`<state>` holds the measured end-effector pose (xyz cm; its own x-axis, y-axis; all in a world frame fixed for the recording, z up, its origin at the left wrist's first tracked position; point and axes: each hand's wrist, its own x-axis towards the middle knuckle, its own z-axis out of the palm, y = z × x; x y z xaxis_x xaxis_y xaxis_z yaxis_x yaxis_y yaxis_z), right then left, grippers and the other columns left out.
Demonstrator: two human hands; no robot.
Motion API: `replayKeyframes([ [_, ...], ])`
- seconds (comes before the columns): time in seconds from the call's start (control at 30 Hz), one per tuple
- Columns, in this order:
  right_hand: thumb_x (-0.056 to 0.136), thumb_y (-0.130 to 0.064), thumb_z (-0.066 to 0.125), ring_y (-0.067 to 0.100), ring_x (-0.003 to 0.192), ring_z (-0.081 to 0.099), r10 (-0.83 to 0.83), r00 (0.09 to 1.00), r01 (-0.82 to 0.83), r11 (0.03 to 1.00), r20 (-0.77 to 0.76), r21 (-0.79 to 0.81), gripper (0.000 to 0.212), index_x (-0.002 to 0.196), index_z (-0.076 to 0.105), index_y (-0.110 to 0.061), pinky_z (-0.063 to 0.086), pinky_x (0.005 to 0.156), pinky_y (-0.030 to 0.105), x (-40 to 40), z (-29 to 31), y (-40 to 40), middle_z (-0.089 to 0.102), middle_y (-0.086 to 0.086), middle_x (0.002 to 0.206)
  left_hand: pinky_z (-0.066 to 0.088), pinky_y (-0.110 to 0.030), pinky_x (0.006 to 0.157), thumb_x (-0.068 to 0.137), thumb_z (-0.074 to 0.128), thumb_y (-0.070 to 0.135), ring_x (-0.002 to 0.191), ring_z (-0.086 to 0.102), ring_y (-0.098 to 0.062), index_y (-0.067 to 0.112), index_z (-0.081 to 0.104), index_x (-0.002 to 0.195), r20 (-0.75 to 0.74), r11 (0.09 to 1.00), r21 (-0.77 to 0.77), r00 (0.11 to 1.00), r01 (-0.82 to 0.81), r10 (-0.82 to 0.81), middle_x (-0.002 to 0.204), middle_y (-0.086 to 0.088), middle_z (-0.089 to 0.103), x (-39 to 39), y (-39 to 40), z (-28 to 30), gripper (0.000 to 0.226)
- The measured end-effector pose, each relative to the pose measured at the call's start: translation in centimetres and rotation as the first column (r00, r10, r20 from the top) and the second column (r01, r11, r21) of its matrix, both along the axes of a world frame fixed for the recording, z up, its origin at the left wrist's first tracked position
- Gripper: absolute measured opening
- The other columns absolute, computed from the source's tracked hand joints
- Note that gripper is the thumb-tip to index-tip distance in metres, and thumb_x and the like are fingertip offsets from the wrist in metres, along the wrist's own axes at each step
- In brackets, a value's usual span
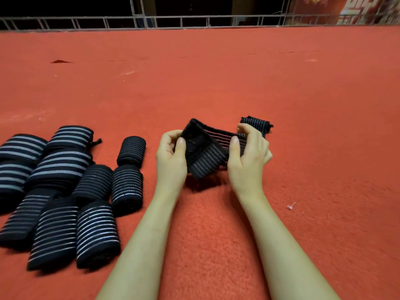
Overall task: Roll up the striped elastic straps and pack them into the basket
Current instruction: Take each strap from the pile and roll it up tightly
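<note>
Landmark: the strap in hand (207, 152), a black elastic strap with thin pale stripes, held just above the red carpet (216, 83); every place below is given from it.

Far left of the strap in hand: a heap of wider-striped rolls (43, 156), bands with broad grey stripes, rolled or folded and lying against one another.

Left of the strap in hand, nearer: the thin-striped rolls (95, 215), about seven tight cylinders lying side by side on the carpet; rolling is finished for these.

Left hand (172, 158): curled round the strap's left end, thumb on the near face, fingers behind a dark folded end.

Strap in hand: partly folded over itself, its upper span stretched thin between the two hands; not yet a roll.

Right hand (249, 152): pinches the strap's right part, thumb in front and fingers curled over the top edge.

Just right of and behind the strap in hand: a striped end (256, 124) showing past the right hand's fingers; whether it belongs to this strap or to another piece cannot be told.

Basket: not in view anywhere.

Done, as I judge it: well over ten straps are rolled.

Left: finishing this strap and packing every roll into the basket, which appears not to have begun.
</note>
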<state>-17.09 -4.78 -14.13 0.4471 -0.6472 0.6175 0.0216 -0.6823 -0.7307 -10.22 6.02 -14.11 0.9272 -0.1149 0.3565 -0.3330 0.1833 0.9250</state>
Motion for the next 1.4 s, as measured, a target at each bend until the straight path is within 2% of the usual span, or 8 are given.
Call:
replayKeyframes([
  [0.13,0.094,-0.031,0.049,0.027,0.141,0.020,-0.057,0.908,0.103,0.991,-0.416,0.088,0.058,0.145,0.029,-0.013,0.009,0.112,0.041,0.9,-1.6,-1.5,0.028,0.009,0.152,0.038,-0.013,0.083,0.096,0.037,0.007,0.089,0.050,0.005,0.020,0.049,0.104,0.215,0.975,0.188,0.974,-0.115,0.074,0.095,0.011,0.053,0.0,0.3,0.2,0.020],
  [0.23,0.096,-0.027,0.044,0.029,0.145,0.009,-0.070,0.817,0.138,0.987,-0.572,0.076,0.060,0.150,0.019,-0.016,0.005,0.114,0.045,1.6,-2.3,-2.5,0.013,0.011,0.159,0.032,-0.015,0.088,0.096,0.041,0.024,0.098,0.048,-0.009,0.015,0.052,0.114,0.274,0.916,0.366,0.960,-0.166,0.064,0.104,-0.001,0.050,-0.1,-0.1,-0.2,0.023],
  [0.37,0.095,-0.015,0.042,0.031,0.135,0.025,-0.140,0.747,0.180,0.984,-0.650,-0.006,0.055,0.147,0.026,-0.018,0.017,0.107,0.045,2.4,-2.7,-3.5,0.030,0.006,0.151,0.026,-0.005,0.089,0.079,0.072,0.023,0.098,0.038,-0.005,0.015,0.046,0.126,0.275,0.843,0.514,0.961,-0.157,0.011,0.108,-0.002,0.038,-0.3,-0.2,-0.6,0.055],
  [0.53,0.095,-0.010,0.046,0.033,0.116,0.040,-0.126,0.835,0.172,0.984,-0.536,0.036,0.027,0.118,0.060,-0.009,0.024,0.095,0.036,2.6,-2.6,-4.3,0.050,0.014,0.122,0.026,-0.006,0.090,0.076,0.067,0.004,0.094,0.034,-0.002,0.009,0.045,0.129,0.375,0.828,0.511,0.927,-0.230,0.027,0.109,-0.011,0.041,-0.1,-0.3,-0.9,0.058],
  [0.87,0.081,-0.014,0.056,0.019,0.095,0.047,-0.171,0.985,0.163,0.974,-0.035,-0.156,0.007,0.085,0.060,-0.010,0.024,0.088,0.030,-0.2,-1.7,-0.8,0.060,0.001,0.088,0.028,0.000,0.084,0.083,0.065,0.008,0.090,0.045,-0.004,0.010,0.058,0.120,0.367,0.867,0.390,0.916,-0.310,0.163,0.102,-0.006,0.051,-2.6,0.5,0.9,0.038],
  [1.07,0.081,-0.021,0.045,0.027,0.080,0.058,0.036,0.996,-0.051,0.978,-0.077,-0.201,0.018,0.084,0.057,-0.007,0.029,0.077,0.025,-4.2,-1.5,2.2,0.061,0.005,0.084,0.029,-0.010,0.089,0.084,0.064,0.009,0.101,0.049,-0.015,0.009,0.055,0.124,0.327,0.866,0.425,0.937,-0.263,0.124,0.105,-0.003,0.047,-6.2,3.0,2.5,0.041],
  [1.23,0.079,-0.023,0.043,0.020,0.080,0.052,0.180,0.981,-0.188,0.975,-0.077,-0.121,0.023,0.087,0.059,-0.008,0.033,0.077,0.027,-7.7,0.1,5.0,0.062,0.003,0.084,0.019,0.007,0.086,0.082,0.063,0.004,0.091,0.032,0.005,0.009,0.044,0.128,0.331,0.857,0.436,0.934,-0.276,0.132,0.113,-0.004,0.038,-9.5,6.9,3.2,0.050],
  [1.4,0.080,-0.028,0.047,0.020,0.070,0.051,0.292,0.949,-0.308,0.939,-0.119,-0.155,0.022,0.079,0.057,-0.009,0.039,0.070,0.034,-10.7,1.9,7.6,0.064,0.002,0.073,0.026,0.001,0.083,0.079,0.060,-0.001,0.091,0.037,0.002,0.013,0.054,0.116,0.348,0.833,0.479,0.931,-0.277,0.110,0.111,-0.008,0.044,-11.7,9.8,3.6,0.040],
])
